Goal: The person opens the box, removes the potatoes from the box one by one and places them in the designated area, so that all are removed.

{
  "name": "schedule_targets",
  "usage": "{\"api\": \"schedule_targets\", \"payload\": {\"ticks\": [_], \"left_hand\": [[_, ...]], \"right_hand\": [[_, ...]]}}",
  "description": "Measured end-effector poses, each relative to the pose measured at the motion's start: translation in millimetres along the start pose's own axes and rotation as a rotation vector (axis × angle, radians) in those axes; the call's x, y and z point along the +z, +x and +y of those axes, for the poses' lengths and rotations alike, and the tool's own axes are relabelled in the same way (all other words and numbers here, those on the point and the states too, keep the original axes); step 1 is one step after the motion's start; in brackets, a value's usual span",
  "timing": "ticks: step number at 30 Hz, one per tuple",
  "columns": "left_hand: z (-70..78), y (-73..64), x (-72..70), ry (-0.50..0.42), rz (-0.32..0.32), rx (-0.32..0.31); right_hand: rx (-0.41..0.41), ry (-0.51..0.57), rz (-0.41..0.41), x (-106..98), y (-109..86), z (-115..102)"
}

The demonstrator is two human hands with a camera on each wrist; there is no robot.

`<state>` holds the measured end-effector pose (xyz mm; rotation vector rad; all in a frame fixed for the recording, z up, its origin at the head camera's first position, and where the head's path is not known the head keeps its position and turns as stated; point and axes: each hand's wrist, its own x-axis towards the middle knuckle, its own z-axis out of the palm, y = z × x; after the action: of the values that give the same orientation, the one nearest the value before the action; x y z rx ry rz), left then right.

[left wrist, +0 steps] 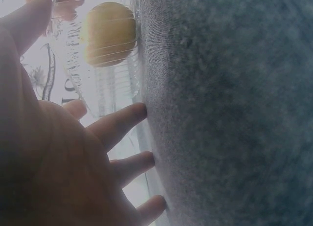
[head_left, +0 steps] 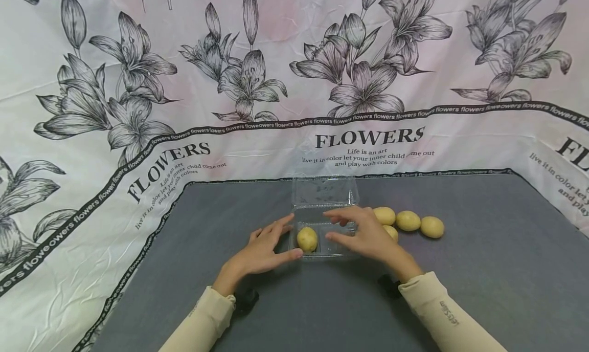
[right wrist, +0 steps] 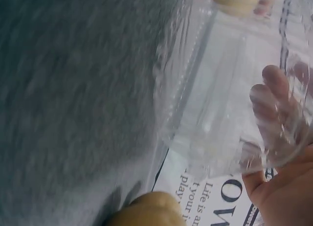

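Observation:
A clear plastic clamshell box lies on the table with its lid tipped back. One yellow potato sits in its left compartment, and it also appears through the plastic in the left wrist view. My left hand is at the box's left side, fingers spread, thumb by the front left corner. Over the right part of the box is my right hand, fingers loosely bent and thumb apart, gripping nothing. In the right wrist view, its fingers show through the clear plastic.
Right of the box, several more yellow potatoes lie close together, two partly hidden by the right hand. Grey cloth covers the table. A flower-printed curtain hangs along the back and sides.

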<state>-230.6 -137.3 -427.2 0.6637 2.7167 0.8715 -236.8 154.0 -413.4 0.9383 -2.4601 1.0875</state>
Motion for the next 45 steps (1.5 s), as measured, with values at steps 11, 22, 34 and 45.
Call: {"api": "schedule_targets", "payload": {"ticks": [11, 22, 34, 45], "left_hand": [[-0.6, 0.3, -1.5, 0.002, -0.007, 0.005], [1.3, 0.2, 0.5, -0.002, -0.004, 0.006], [0.5, -1.2, -0.5, 0.002, -0.001, 0.011], [0.0, -1.4, 0.4, -0.015, 0.003, 0.020]], "right_hand": [[0.001, 0.037, -0.117, 18, 15.1, -11], [0.076, 0.003, -0.192, 31, 22.3, -15], [0.169, 0.011, -0.281, 37, 27.5, -16], [0.209, 0.020, -0.349, 39, 29.0, -16]]}}
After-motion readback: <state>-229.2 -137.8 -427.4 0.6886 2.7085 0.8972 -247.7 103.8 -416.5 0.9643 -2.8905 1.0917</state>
